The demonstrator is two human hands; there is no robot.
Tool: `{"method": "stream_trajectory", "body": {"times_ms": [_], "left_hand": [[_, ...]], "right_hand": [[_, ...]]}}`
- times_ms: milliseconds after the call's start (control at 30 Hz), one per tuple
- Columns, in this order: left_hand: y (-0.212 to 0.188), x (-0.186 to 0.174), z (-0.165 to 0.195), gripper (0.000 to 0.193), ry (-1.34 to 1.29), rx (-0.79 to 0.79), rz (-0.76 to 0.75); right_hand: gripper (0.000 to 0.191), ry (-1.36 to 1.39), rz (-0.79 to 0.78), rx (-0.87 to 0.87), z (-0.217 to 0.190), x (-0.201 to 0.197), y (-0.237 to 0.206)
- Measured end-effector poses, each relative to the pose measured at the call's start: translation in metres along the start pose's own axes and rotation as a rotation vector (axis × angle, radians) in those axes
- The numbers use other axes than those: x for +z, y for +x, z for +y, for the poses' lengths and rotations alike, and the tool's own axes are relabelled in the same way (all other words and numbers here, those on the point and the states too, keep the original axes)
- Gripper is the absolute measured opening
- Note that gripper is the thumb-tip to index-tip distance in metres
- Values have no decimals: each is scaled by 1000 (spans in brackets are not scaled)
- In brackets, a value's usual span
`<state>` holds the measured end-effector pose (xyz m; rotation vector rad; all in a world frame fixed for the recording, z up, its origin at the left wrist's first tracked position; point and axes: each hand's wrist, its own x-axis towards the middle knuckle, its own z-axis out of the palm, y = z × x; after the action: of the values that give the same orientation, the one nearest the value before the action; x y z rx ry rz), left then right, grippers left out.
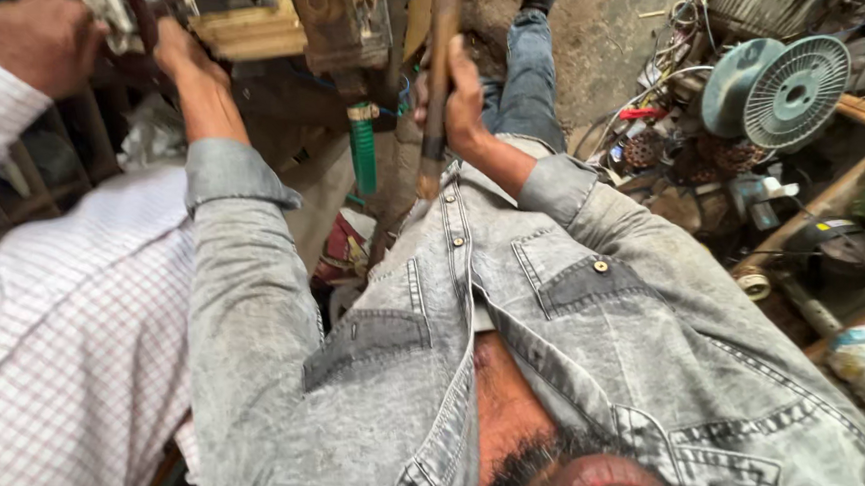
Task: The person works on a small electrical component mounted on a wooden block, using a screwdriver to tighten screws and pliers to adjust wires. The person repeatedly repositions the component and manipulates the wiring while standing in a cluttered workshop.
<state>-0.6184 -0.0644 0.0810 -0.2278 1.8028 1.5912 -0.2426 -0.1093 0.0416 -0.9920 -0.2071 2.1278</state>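
My right hand (458, 96) is closed around a long wooden tool handle (436, 75) that runs upright in front of my grey denim shirt; the tool's head is out of frame at the top. My left hand (185, 62) reaches up to a wooden and metal assembly (252, 27) at the top edge. Its fingers are hidden against dark parts there. Another person's hand (40, 41) in a white checked sleeve rests on the same assembly at the far left.
A green ribbed hose (363, 157) hangs below the assembly. At the right lie two teal wire spools (796, 88), tangled wires, motor parts (645, 149) and wooden rails (824, 205). The other person's checked shirt (71, 323) fills the left side.
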Motion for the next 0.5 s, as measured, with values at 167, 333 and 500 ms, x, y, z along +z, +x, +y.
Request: {"method": "stream_trajectory", "body": {"times_ms": [167,333,500], "left_hand": [[-10,11,-1,41,37,2,99],[-34,28,13,37,16,-102,-3],[-43,21,39,30,427,251,-264]], "right_hand": [[48,-213,32,-62,4,-6,-7],[47,-1591,-203,-983,-38,-33,34],[57,-1481,-5,-458,-147,-1,117]]}}
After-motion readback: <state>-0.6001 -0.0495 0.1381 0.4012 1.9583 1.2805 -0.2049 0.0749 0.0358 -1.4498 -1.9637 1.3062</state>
